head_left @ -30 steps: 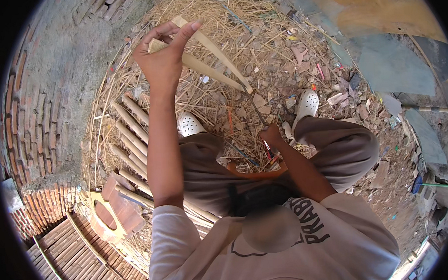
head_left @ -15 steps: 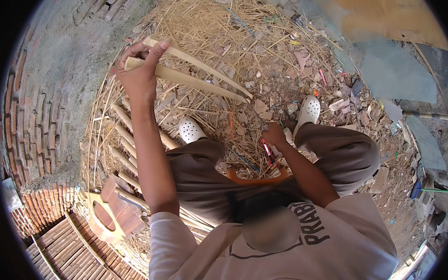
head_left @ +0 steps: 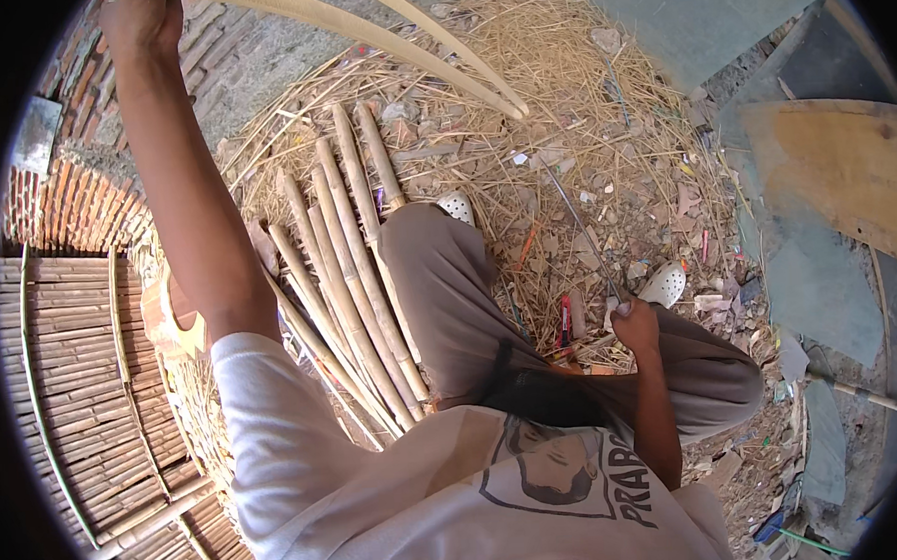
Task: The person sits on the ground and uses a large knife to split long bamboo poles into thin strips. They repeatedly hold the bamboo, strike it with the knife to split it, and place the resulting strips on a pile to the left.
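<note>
My left hand (head_left: 145, 25) is raised at the top left, closed around a split bamboo piece (head_left: 357, 29); the picture's edge cuts off part of the grip. Two pale prongs of the bamboo reach down to the right and meet near their far ends, above the straw. By my right knee, my right hand (head_left: 636, 327) is closed on the handle end of a long thin knife (head_left: 584, 219), seen nearly edge-on. Its dark blade points up and away, its tip below the bamboo's ends and apart from them. The handle is mostly hidden by my fingers.
Several bamboo poles (head_left: 342, 255) lie beside my left leg. Straw (head_left: 558, 45) and rubble cover the ground between my white clogs (head_left: 664, 285). A red tube-like object (head_left: 564, 320) lies near my right hand. Grey sheets (head_left: 829, 273) lie right; a bamboo slat panel (head_left: 73, 396) is left.
My left hand has swung up and left with the split bamboo. My right hand shows farther right, and the knife blade is now visible. The view has turned toward the left.
</note>
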